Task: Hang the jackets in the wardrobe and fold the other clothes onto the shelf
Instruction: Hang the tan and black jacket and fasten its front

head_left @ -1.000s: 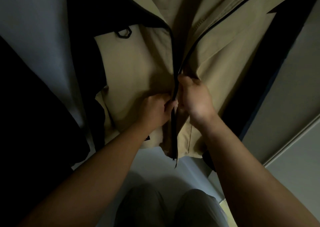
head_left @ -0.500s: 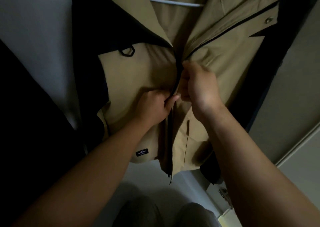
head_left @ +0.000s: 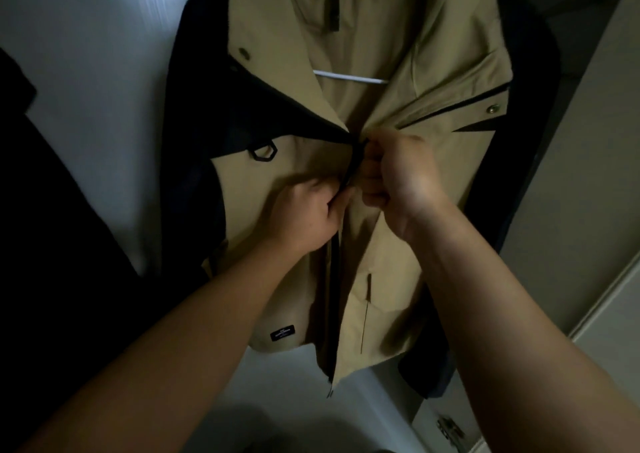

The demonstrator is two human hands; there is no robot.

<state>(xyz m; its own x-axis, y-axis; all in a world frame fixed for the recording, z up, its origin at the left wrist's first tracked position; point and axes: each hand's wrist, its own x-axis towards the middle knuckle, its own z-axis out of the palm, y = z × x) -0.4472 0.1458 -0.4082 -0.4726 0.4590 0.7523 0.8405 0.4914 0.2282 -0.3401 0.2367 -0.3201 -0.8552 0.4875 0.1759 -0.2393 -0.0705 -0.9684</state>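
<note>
The tan jacket (head_left: 284, 168) hangs at twelve o'clock on a white hanger (head_left: 349, 78), its zip (head_left: 331, 290) running six to twelve. The right hand (head_left: 398, 175), the upper grip, is curled tight on the zip, seemingly at the pull. The left hand (head_left: 304, 217), at seven o'clock from it, pinches the front edge. The unclosed stretch lies straight up.

White hanger bar (head_left: 349, 78) up top; metal hinge (head_left: 450, 426) btm right.
</note>
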